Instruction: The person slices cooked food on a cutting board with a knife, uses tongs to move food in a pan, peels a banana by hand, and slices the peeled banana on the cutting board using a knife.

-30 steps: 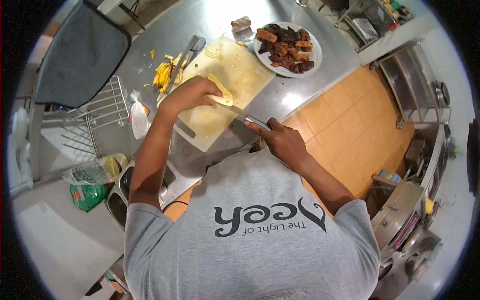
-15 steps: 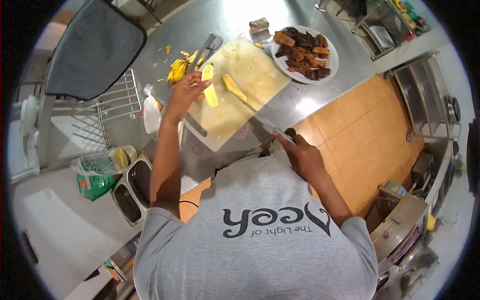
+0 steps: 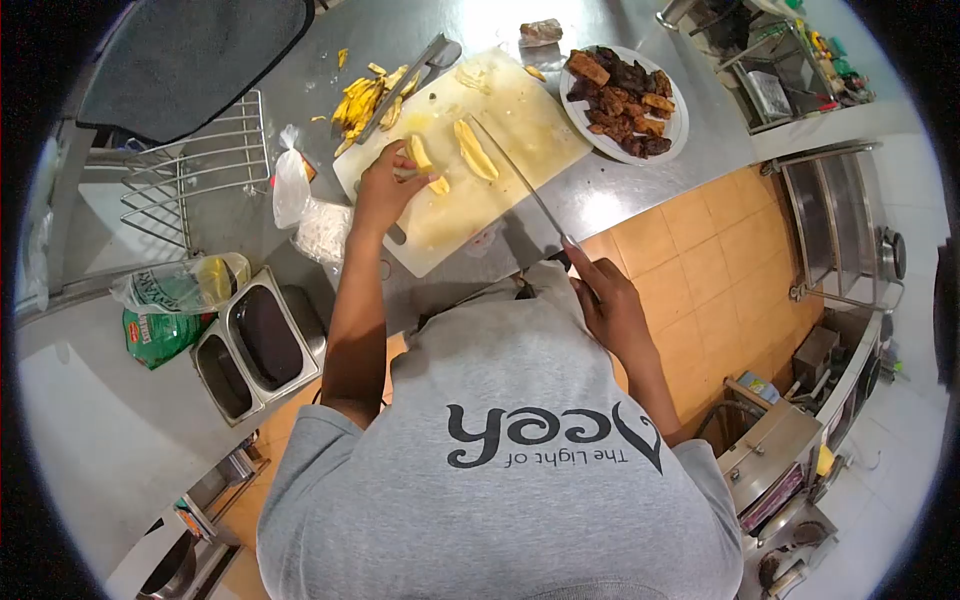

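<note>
My left hand (image 3: pixel 388 187) is at the left part of the pale cutting board (image 3: pixel 460 225), its fingers around a yellow banana piece (image 3: pixel 421 155) that rests on or just above the board. A second banana piece (image 3: pixel 475 152) lies on the board to the right of it. My right hand (image 3: pixel 605 300) grips the handle of a long knife (image 3: pixel 528 187), whose blade reaches across the board with its tip near the second piece. Yellow peels (image 3: pixel 360 105) are heaped beyond my left hand, beside a metal utensil (image 3: pixel 436 52).
A white plate (image 3: pixel 678 132) of browned food stands right of the board. At the left are a wire rack (image 3: pixel 190 185), plastic bags (image 3: pixel 291 185) and metal containers (image 3: pixel 265 335). A small wrapped item (image 3: pixel 541 33) lies at the back of the steel table (image 3: pixel 590 200).
The two banana pieces have come apart, and my left hand has lowered one towards the board. The knife has swung from beside the other piece's near end to its far end.
</note>
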{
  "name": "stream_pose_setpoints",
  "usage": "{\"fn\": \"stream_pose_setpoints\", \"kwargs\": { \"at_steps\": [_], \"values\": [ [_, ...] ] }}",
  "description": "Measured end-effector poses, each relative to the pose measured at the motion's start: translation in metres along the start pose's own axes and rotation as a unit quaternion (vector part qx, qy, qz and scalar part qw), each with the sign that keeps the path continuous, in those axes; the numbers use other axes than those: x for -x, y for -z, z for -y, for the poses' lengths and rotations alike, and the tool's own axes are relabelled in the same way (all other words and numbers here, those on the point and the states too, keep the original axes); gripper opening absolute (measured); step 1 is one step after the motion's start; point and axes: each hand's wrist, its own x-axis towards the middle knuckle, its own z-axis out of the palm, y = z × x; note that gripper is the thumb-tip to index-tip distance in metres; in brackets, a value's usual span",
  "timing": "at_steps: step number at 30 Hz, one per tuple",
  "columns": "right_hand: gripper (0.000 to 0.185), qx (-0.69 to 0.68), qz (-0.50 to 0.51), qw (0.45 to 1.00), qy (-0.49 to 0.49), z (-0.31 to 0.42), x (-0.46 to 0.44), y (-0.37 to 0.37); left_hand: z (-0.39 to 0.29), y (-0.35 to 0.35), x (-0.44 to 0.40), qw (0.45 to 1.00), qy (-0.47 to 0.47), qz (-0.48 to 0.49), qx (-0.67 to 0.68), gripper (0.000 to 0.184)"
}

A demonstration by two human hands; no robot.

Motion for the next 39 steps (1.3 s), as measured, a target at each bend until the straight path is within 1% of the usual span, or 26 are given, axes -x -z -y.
{"fn": "stream_pose_setpoints", "kwargs": {
  "at_steps": [2, 3, 5, 8, 11, 14, 18, 20, 26, 39],
  "values": [
    [0.051, -0.026, 0.022, 0.999, -0.007, 0.013, -0.007, -0.001, -0.006, 0.008, 0.004, 1.000, 0.004, 0.029, -0.001, 0.076],
    [0.051, -0.039, 0.032, 0.999, -0.011, 0.018, -0.012, -0.003, 0.001, 0.008, 0.003, 0.996, -0.067, -0.003, -0.054, 0.079],
    [0.051, -0.041, 0.028, 0.999, -0.006, 0.028, -0.021, -0.009, 0.020, 0.006, -0.001, 0.963, -0.208, -0.065, -0.157, 0.085],
    [0.051, -0.031, 0.042, 0.999, -0.008, 0.040, -0.032, -0.021, 0.021, 0.004, 0.003, 0.968, -0.189, -0.025, -0.161, 0.091],
    [0.051, -0.028, 0.048, 0.998, -0.004, 0.045, -0.035, -0.031, 0.030, -0.007, 0.005, 0.953, -0.206, -0.062, -0.213, 0.093],
    [0.052, -0.027, 0.053, 0.998, -0.007, 0.047, -0.033, -0.037, 0.033, -0.016, 0.007, 0.957, -0.183, -0.078, -0.209, 0.092],
    [0.051, -0.023, 0.055, 0.998, -0.016, 0.050, -0.034, -0.041, 0.033, -0.027, 0.008, 0.961, -0.176, -0.113, -0.180, 0.090],
    [0.051, -0.028, 0.047, 0.999, -0.003, 0.051, -0.035, -0.043, 0.032, -0.030, 0.008, 0.963, -0.166, -0.121, -0.177, 0.089],
    [0.050, -0.035, 0.047, 0.998, -0.003, 0.049, -0.042, -0.048, 0.035, -0.030, 0.009, 0.958, -0.167, -0.112, -0.207, 0.087],
    [0.053, -0.039, 0.054, 0.998, 0.008, 0.045, -0.044, -0.055, 0.036, -0.033, 0.011, 0.955, -0.160, -0.119, -0.217, 0.086]
  ]
}}
